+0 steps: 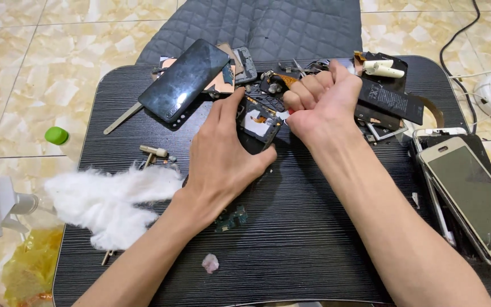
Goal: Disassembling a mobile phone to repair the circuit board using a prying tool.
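Note:
My left hand presses down on an opened black phone body, whose inner boards and a white part show between thumb and fingers. My right hand is a closed fist just right of it, gripping a small tool with a red tip that touches the phone's inside. Both hands rest over the middle of a small black table.
A detached dark screen lies at the back left, a black battery at the back right, a cracked white phone on the right. White cotton sits on the left edge. A green circuit board and small loose parts lie around.

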